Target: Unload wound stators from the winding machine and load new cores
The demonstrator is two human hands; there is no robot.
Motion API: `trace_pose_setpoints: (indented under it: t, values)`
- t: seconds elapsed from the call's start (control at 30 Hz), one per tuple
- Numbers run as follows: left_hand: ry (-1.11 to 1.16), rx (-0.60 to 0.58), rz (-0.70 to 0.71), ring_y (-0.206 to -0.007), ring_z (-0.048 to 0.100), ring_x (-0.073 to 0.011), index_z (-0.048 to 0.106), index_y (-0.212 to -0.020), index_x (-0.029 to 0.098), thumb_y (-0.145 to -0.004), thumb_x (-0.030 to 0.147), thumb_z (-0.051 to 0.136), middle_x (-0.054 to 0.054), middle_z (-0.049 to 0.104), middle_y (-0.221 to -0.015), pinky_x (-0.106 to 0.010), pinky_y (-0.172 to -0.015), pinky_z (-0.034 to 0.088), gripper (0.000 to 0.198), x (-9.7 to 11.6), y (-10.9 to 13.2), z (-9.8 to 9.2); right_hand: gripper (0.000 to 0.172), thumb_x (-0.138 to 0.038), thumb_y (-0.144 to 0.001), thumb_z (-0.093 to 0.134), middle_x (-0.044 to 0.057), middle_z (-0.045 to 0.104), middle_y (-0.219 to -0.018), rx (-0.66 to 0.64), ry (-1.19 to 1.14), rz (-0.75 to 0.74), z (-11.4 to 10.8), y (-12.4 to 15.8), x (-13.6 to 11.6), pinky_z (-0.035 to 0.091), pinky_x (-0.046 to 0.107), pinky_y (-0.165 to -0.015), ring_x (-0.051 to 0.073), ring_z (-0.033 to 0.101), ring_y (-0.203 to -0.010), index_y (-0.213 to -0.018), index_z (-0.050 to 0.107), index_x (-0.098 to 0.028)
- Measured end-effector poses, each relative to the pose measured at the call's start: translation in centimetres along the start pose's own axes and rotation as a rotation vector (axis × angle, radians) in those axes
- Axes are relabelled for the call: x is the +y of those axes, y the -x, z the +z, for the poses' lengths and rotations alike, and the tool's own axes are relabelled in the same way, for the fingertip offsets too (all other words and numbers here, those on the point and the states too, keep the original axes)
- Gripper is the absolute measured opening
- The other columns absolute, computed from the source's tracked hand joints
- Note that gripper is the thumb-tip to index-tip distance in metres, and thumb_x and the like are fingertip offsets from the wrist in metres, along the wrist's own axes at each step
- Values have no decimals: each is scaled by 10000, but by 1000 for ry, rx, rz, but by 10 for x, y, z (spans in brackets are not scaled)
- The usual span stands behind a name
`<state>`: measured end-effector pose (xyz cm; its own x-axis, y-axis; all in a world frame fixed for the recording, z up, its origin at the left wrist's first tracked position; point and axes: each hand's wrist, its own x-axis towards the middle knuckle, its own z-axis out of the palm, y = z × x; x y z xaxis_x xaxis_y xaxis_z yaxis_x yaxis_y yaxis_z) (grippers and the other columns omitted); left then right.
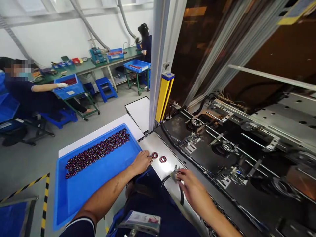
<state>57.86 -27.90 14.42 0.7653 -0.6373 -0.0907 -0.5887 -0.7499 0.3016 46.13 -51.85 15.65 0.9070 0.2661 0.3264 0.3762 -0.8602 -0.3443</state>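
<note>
My right grip (184,180) pinches a metal tool (175,174) over the tabletop (159,141). My left grip (143,161) holds one disc (150,159) at its fingertips; two loose discs (155,155) lie just beside, on the metal.

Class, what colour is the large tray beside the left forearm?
The tray is blue; the head view shows it best.

The left hand (141,162) pinches a round part (151,159) at the metal worktop (156,141), just beside two red-and-black discs (161,159); the right hand (189,182) grips a grey piece (176,170), partly hidden. A blue tray (85,187) holds similar discs (98,151).
</note>
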Motion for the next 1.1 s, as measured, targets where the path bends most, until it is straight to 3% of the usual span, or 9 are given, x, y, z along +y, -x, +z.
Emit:
trace_pose_setpoints:
  t: [0.13,0.23,0.33,0.47,0.63,0.73,0.8,0.97,1.1]
  values:
    - [-39,-5,31,-1037,443,-236,672,-1025,142,-904,251,501,-109,522,-1104,-382,-879,357,236,-1,-3,0,281,-44,-847,425,125,593,-1082,-191,100,97,50,-33,-24,471,394,-840,242,563,-921,-974,671,-85]
    - [-33,32,46,-1056,449,-237,675,-1044,160,-911,238,492,-94,528,-1134,-395,-903,355,240,-3,-5,5,237,-59,-844,457,129,597,-1074,-146,205,116,69,-49,-30,462,406,-795,261,561,-898,-951,666,-88]
    - [-15,81,49,-1020,467,-249,687,-1003,140,-887,240,536,-103,547,-1074,-412,-889,368,215,-3,-13,13,152,-105,-839,529,101,613,-1000,74,241,13,56,-34,-22,460,381,-754,242,560,-851,-932,648,-99]
    - [40,176,42,-989,485,-238,689,-980,133,-866,210,568,-97,564,-1035,-401,-877,395,183,-2,-26,26,146,-204,-888,532,89,615,-1004,273,241,48,10,20,6,461,338,-780,204,557,-885,-949,618,-103]
    - [143,366,39,-1132,449,-221,626,-1103,114,-856,180,584,-105,526,-1196,-387,-982,374,260,4,-16,33,146,-127,-851,536,111,585,-1021,185,322,40,-8,68,33,464,338,-756,214,526,-883,-951,631,-77]
    - [278,561,107,-1158,444,-209,584,-1131,121,-870,201,560,-105,509,-1226,-396,-1003,366,274,15,5,32,155,-100,-824,517,138,566,-1009,162,395,-9,1,68,32,433,358,-686,253,499,-864,-902,648,-72]
    - [296,587,124,-1135,468,-171,586,-1109,144,-859,216,581,-74,531,-1202,-344,-996,389,260,27,21,30,161,-113,-845,473,150,554,-969,174,430,-61,2,62,27,402,358,-664,262,486,-840,-855,629,-77]
    - [575,490,164,-1089,528,-132,637,-1009,144,-803,214,642,-47,582,-1165,-253,-970,409,218,60,46,19,162,-113,-880,376,148,559,-907,164,451,-279,-7,44,26,339,346,-646,255,484,-772,-920,530,-81]
    - [745,507,202,-1030,569,-152,670,-922,106,-740,204,683,-81,615,-1096,-236,-927,428,206,81,51,13,167,-64,-881,343,102,578,-834,142,436,-446,-11,34,31,367,352,-704,220,537,-743,-951,491,-97]
